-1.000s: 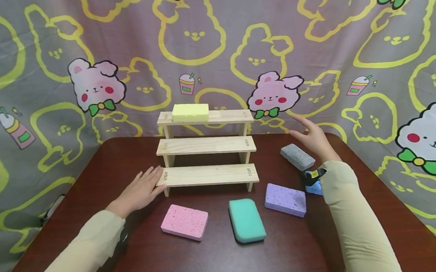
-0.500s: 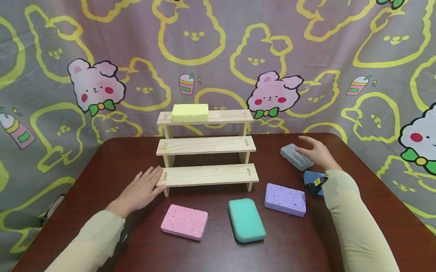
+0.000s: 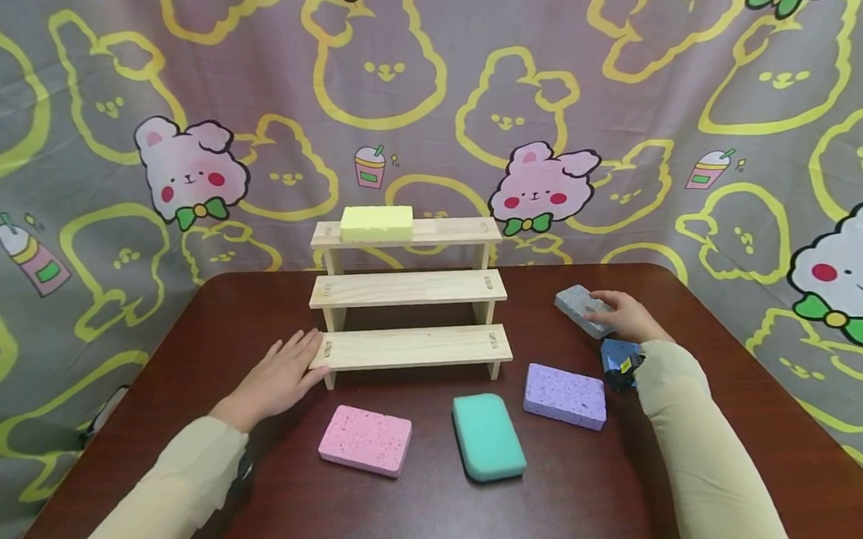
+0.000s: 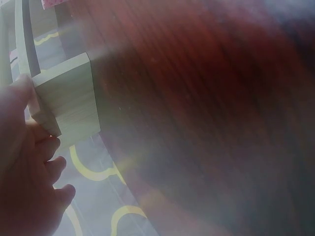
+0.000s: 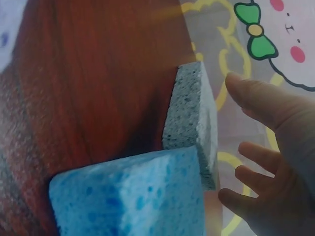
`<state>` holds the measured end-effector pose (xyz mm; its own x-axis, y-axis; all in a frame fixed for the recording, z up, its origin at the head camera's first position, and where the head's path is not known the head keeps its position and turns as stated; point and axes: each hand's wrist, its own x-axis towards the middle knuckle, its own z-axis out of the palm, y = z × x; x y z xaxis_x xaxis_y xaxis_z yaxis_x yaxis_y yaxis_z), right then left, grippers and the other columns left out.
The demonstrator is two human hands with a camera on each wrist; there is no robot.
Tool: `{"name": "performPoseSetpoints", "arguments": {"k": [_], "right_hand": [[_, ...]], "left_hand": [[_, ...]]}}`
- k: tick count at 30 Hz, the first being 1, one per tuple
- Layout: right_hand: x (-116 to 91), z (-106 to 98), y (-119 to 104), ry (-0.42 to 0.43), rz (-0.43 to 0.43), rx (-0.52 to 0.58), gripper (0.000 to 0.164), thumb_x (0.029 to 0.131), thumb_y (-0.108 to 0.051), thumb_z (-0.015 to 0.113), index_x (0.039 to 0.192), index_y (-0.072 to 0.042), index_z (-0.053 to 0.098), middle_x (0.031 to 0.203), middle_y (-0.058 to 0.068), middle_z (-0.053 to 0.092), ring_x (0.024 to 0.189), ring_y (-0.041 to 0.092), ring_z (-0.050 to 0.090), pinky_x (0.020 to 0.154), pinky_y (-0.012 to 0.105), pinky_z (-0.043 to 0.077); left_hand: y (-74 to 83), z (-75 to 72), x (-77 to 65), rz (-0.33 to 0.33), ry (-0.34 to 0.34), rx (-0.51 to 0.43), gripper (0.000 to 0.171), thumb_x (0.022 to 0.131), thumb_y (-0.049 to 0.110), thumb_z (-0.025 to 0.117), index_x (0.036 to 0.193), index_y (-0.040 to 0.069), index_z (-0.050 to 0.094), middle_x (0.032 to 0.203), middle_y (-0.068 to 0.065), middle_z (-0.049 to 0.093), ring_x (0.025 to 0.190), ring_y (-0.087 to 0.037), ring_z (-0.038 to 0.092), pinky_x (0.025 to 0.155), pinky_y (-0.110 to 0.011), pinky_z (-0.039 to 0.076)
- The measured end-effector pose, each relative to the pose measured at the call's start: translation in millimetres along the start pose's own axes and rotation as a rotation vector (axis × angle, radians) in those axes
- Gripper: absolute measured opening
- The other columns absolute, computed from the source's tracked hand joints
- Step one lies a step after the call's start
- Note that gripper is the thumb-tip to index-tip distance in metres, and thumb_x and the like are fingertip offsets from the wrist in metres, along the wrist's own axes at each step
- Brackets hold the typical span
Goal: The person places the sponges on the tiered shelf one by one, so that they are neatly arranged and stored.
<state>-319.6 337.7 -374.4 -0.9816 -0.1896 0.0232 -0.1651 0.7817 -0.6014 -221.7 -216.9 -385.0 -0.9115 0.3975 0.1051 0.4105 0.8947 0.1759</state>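
Note:
A light wooden three-step rack (image 3: pixel 407 287) stands on the table, a yellow sponge (image 3: pixel 377 223) on its top step. My left hand (image 3: pixel 278 376) rests at the left end of the lowest step, fingers mostly straight; the left wrist view shows the thumb (image 4: pixel 22 88) against the board's edge. At the right, my right hand (image 3: pixel 627 317) is over the near end of a grey speckled sponge (image 3: pixel 576 303). In the right wrist view, thumb and fingers are spread beside the grey sponge (image 5: pixel 187 108). A blue sponge (image 5: pixel 128 196) lies just in front of it, partly hidden by the wrist camera in the head view.
A pink sponge (image 3: pixel 366 440), a teal rounded sponge (image 3: pixel 489 437) and a purple sponge (image 3: pixel 564 396) lie in front of the rack on the dark brown table (image 3: pixel 432 525). A patterned curtain (image 3: pixel 419 72) hangs behind the table.
My right hand has come down and toward me, from above and behind the grey sponge to over its near end. The left hand and the rack stay where they were.

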Motion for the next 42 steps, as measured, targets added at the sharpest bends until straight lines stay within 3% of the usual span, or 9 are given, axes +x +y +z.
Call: {"name": "performPoseSetpoints", "arguments": {"k": [12, 23, 42], "right_hand": [[-2.2, 7.0, -0.7, -0.048, 0.049, -0.117, 0.05, 0.086, -0.016, 0.064, 0.126, 0.007, 0.046, 0.128, 0.038, 0.036, 0.115, 0.049, 0.036, 0.093, 0.06, 0.03], [-0.7, 8.5, -1.6, -0.048, 0.127, -0.097, 0.048, 0.086, -0.014, 0.064, 0.127, 0.003, 0.047, 0.129, 0.035, 0.036, 0.108, 0.046, 0.038, 0.091, 0.06, 0.032], [-0.2, 7.4, -5.0, -0.004, 0.114, -0.141, 0.042, 0.081, -0.011, 0.064, 0.12, 0.002, 0.053, 0.125, 0.034, 0.041, 0.102, 0.044, 0.041, 0.087, 0.057, 0.036]], "left_hand": [[-0.6, 0.9, -0.1, 0.013, 0.011, 0.005, 0.064, 0.096, 0.035, 0.046, 0.139, -0.009, 0.029, 0.143, -0.025, 0.03, 0.132, -0.041, 0.021, 0.103, -0.056, 0.017], [0.1, -0.5, 0.2, 0.012, 0.008, -0.001, 0.064, 0.096, 0.035, 0.046, 0.139, -0.009, 0.029, 0.142, -0.025, 0.03, 0.132, -0.041, 0.021, 0.103, -0.056, 0.017], [-1.8, 1.1, 0.7, 0.005, 0.001, 0.0, 0.064, 0.096, 0.035, 0.046, 0.14, -0.008, 0.027, 0.143, -0.025, 0.028, 0.133, -0.041, 0.02, 0.104, -0.056, 0.015]]}}
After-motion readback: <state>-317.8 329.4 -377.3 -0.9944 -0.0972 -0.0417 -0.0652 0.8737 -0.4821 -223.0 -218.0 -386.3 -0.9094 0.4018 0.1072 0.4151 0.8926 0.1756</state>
